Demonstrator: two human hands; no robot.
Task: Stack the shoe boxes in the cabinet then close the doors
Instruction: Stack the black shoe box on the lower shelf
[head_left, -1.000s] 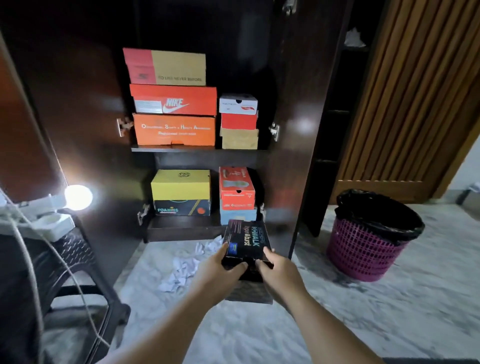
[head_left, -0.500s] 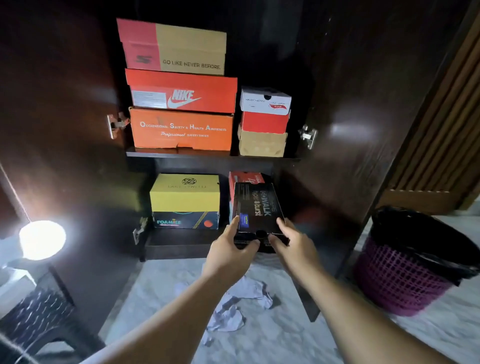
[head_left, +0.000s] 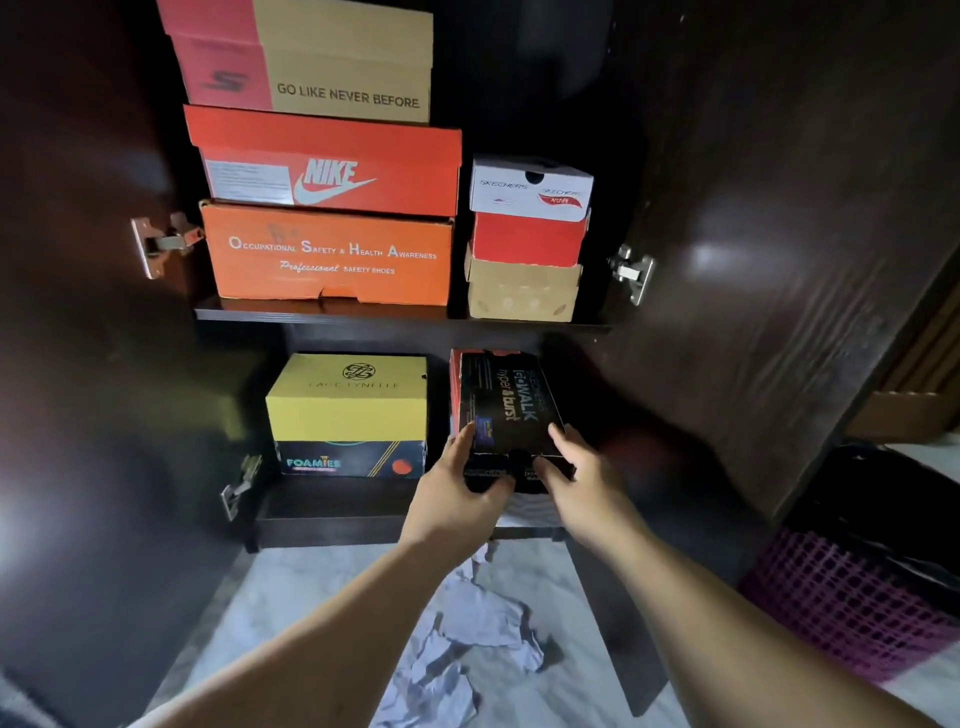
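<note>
Under the middle shelf (head_left: 400, 316) of the cabinet, on the right side of the lower compartment, the black shoe box (head_left: 506, 405) sits atop a red box (head_left: 455, 384) of which only a sliver shows along its left edge. Both hands hold the black box at its near end: the left hand (head_left: 460, 491) grips the near left corner, fingers up along the side and thumb on the front face, and the right hand (head_left: 576, 480) grips the near right corner the same way. The box's near end overhangs the front edge of the bottom ledge (head_left: 332, 512). A dark gap separates its top from the shelf above. Left of the black box, across a narrow gap, stands a yellow box (head_left: 348, 397) on a dark blue box (head_left: 353, 460). Above the shelf, three big boxes are stacked at the left: an orange box (head_left: 327, 254), a red Nike box (head_left: 327, 166) and a tan and red box (head_left: 306, 57). Three smaller boxes, topped by a white one (head_left: 530, 187), stand beside them. Both doors stand wide open, the left door (head_left: 78, 312) and the right door (head_left: 769, 234). On the floor before the ledge lies crumpled paper (head_left: 467, 639), and a pink bin (head_left: 857, 597) stands beyond the right door.
</note>
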